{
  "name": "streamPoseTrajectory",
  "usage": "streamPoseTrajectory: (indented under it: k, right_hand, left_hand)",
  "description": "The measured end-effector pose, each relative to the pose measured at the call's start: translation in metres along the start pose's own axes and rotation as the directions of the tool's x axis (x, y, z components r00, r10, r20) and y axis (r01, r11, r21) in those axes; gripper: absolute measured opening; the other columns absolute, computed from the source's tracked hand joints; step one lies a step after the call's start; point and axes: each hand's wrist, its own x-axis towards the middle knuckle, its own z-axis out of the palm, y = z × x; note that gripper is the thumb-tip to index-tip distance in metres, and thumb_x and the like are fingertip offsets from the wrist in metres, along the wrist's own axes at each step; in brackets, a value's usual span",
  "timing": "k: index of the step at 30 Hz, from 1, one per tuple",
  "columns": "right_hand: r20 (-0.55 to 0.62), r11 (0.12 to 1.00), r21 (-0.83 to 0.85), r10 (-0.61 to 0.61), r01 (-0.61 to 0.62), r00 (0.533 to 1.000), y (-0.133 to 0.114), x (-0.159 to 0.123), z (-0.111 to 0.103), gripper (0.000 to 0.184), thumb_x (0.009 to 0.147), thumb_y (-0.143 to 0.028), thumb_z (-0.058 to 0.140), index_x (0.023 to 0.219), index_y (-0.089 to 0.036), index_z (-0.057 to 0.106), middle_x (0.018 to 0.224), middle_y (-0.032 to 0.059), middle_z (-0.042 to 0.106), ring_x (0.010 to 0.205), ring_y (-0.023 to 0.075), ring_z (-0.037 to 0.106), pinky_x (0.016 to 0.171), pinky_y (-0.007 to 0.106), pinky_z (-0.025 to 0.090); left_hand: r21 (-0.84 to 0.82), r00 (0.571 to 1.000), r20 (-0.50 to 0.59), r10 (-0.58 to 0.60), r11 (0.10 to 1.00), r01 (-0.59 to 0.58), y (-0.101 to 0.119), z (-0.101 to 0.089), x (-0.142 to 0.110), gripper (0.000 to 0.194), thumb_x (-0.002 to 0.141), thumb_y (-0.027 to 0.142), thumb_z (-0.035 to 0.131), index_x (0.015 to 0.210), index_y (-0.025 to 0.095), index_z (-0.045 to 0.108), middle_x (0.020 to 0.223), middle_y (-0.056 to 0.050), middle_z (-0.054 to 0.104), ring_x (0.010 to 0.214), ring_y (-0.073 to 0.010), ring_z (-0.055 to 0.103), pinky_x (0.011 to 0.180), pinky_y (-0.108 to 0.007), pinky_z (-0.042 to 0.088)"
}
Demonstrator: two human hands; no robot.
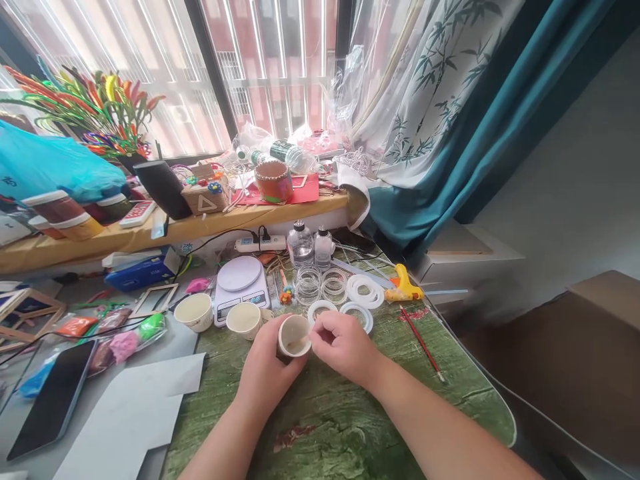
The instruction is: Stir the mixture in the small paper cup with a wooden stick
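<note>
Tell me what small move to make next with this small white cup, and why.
I'd probably tilt the small white cup toward you to check inside: your left hand grips it, your right hand is at its rim, and a pale patch shows inside.

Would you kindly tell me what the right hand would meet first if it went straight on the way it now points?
The right hand would most likely meet the rim of the small cream-white cup held in the left hand; its fingers look very near that rim, though depth makes contact hard to judge.

Bright window daylight, edges somewhat warped
</note>
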Motion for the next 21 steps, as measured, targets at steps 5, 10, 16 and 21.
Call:
streamPoseTrajectory:
  k: [5,10,16,21]
  right_hand:
    - [0.007,0.991,0.098,0.091,-0.092,0.996,0.004,-0.001,0.005,0.021,0.09,-0.023,0.062,0.071,-0.02,0.056,0.067,-0.0021,0.055,0.063,0.0132,0.048,0.059,0.026,0.037]
    - [-0.057,0.978,0.169,0.132,-0.121,0.99,-0.001,0.002,0.004,0.021,0.095,-0.029,0.059,0.076,-0.02,0.058,0.068,-0.0022,0.055,0.065,0.014,0.052,0.061,0.025,0.041]
    - [0.047,0.961,-0.194,-0.192,0.197,0.98,-0.037,0.009,-0.016,0.021,0.09,-0.019,0.061,0.071,-0.019,0.054,0.07,-0.0011,0.055,0.068,0.0139,0.047,0.065,0.027,0.034]
    - [0.074,0.994,-0.104,-0.034,0.041,0.997,-0.048,0.005,-0.018,0.021,0.09,-0.018,0.062,0.07,-0.019,0.055,0.068,-0.0032,0.055,0.065,0.0117,0.047,0.06,0.024,0.032]
  left_hand:
    - [-0.012,1.0,0.009,-0.014,1.0,0.014,0.0,-0.002,0.0,0.054,0.085,0.032,0.076,0.135,0.027,0.058,0.133,-0.011,0.07,0.124,-0.0333,0.068,0.105,-0.054,0.056]
    - [-0.039,1.0,-0.023,0.008,0.999,-0.009,0.008,-0.005,0.001,0.053,0.085,0.031,0.076,0.135,0.026,0.059,0.133,-0.011,0.071,0.125,-0.0328,0.068,0.106,-0.054,0.054]
    - [-0.12,0.986,0.169,-0.01,0.992,0.031,0.046,-0.038,0.005,0.044,0.086,0.031,0.074,0.128,0.026,0.062,0.125,-0.009,0.073,0.112,-0.0291,0.071,0.094,-0.044,0.059]
    - [-0.152,0.965,0.261,0.03,0.988,0.01,0.04,-0.048,0.006,0.042,0.086,0.034,0.076,0.124,0.024,0.063,0.117,-0.007,0.074,0.104,-0.0268,0.073,0.089,-0.041,0.059]
